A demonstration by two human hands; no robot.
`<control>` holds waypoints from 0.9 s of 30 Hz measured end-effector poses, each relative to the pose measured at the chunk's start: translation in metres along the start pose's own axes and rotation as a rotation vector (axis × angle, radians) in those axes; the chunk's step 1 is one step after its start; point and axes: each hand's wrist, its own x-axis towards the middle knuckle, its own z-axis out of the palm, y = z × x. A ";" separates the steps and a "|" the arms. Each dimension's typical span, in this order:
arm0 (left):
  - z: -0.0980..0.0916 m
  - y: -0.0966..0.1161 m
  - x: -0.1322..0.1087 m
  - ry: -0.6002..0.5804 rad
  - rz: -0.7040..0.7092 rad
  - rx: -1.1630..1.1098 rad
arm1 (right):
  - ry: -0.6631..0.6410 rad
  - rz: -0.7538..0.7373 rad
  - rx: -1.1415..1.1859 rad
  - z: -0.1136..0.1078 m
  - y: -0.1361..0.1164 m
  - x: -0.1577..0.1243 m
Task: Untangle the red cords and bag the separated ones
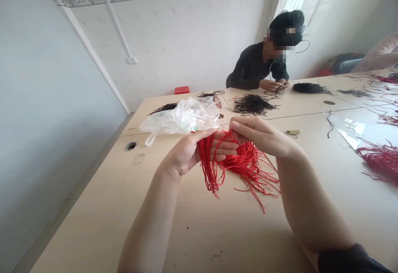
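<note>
My left hand [189, 150] is closed round a hanging bundle of red cords [211, 167], held a little above the table. My right hand [259, 134] pinches cords at the top of the same bundle, its fingertips meeting those of the left hand. Below and to the right, a loose heap of red cords [251, 169] lies spread on the light wooden table [102, 215]. A clear plastic bag [182, 117] lies just behind my hands.
Across the table a person in a dark top [253, 68] handles black cords, with black cord piles [251, 104] beside them. More red cords [381, 161] lie at the right edge. A brass clip [294, 132], a cable hole [131, 145] and a red stool [182, 90] are visible.
</note>
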 end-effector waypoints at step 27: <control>0.000 0.001 0.008 0.055 0.116 -0.333 | 0.197 -0.126 -0.310 0.023 0.015 0.018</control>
